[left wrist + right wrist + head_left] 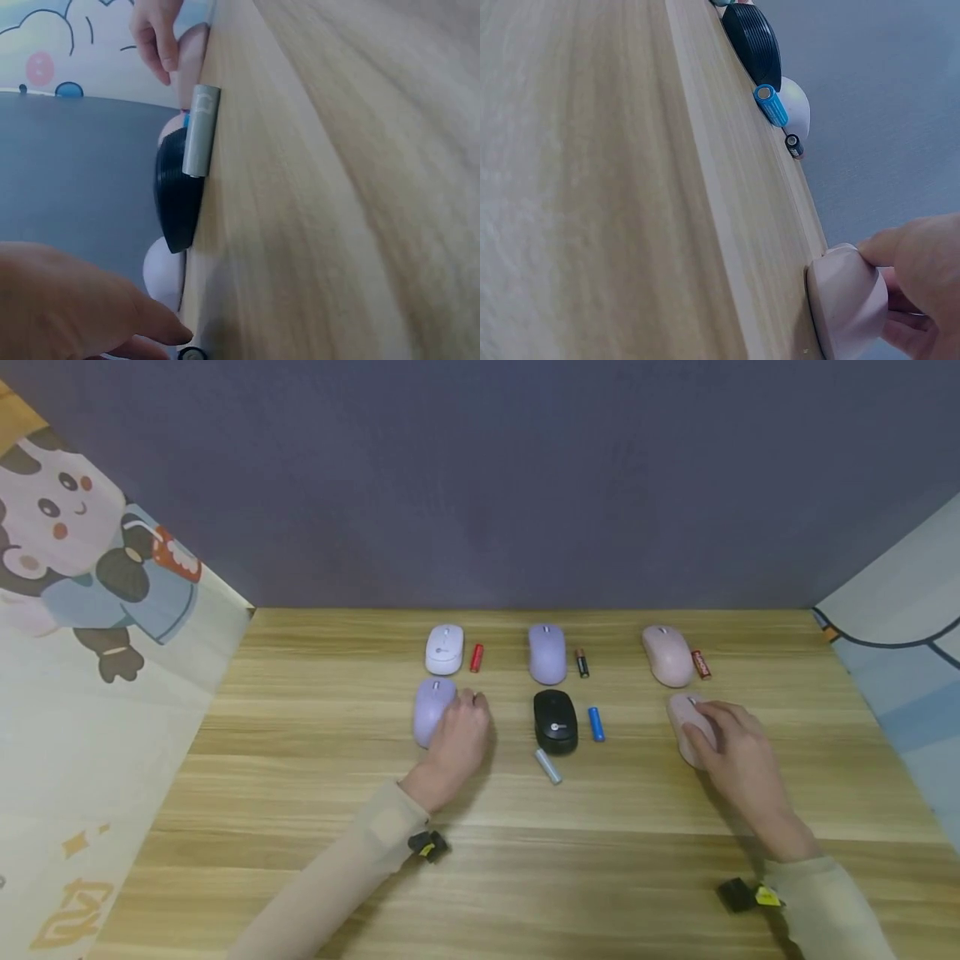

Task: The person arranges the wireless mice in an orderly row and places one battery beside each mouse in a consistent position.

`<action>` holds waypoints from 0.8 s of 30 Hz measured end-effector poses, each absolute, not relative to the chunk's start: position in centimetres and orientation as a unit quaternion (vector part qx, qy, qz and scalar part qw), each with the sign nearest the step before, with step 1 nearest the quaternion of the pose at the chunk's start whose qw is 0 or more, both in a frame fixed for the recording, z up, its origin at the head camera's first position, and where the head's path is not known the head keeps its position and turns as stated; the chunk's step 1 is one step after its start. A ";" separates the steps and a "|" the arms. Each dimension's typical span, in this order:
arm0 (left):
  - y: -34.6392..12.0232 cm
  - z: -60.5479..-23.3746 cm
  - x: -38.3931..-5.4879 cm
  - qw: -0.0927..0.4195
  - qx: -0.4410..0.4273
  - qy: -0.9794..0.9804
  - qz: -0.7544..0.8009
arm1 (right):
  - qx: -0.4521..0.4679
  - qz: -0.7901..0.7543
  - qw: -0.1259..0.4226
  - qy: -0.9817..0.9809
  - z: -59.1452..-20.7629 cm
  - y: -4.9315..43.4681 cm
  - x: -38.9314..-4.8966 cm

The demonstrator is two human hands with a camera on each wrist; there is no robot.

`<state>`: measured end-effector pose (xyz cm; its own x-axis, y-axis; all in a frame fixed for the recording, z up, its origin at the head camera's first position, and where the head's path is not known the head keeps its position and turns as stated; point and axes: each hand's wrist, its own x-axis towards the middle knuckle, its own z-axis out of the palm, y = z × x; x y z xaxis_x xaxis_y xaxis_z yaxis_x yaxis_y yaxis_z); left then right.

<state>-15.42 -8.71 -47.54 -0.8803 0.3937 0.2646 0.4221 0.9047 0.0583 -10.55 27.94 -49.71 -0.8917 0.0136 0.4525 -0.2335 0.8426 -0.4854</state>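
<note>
My left hand (pixel 461 731) is just right of a purple mouse (pixel 429 710) in the head view, its fingers curled down to the table. The left wrist view shows the round end of a small battery (pixel 193 353) at the thumb tip, the rest of it hidden. At the right, my right hand (pixel 738 752) grips a pale pink mouse (pixel 686 735) with thumb and fingers on its sides; the mouse is on the table. Between the hands sit a black mouse (pixel 556 720), a blue battery (pixel 596 724) to its right and a silver battery (pixel 548 767) in front.
Along the back stand a white mouse (pixel 445 649) with a red battery (pixel 476 657), a lavender mouse (pixel 547 653) with a black battery (pixel 582 662), and a pink mouse (pixel 667 656) with a dark red battery (pixel 701 664). A dark panel (pixel 525 485) rises behind the wooden table (pixel 525 885).
</note>
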 end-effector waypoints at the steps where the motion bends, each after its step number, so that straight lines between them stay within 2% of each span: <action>1: -8.8 -47.5 -15.4 0.123 -0.214 -0.967 -0.063 | 0.058 0.274 0.224 -0.934 -49.7 27.9 -10.6; 11: -9.7 -47.2 -15.2 0.081 -0.226 -0.960 -0.143 | 0.051 0.276 0.210 -0.937 -49.7 28.0 -10.5; 24: -9.8 -47.4 -15.4 0.100 -0.231 -0.951 -0.178 | 0.051 0.272 0.218 -0.936 -49.8 28.0 -10.6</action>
<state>-15.43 -9.80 -47.39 -0.8737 0.4035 0.2718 0.4745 0.8301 0.2928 -10.56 27.99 -49.82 -0.9001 0.0232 0.4350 -0.2133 0.8472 -0.4865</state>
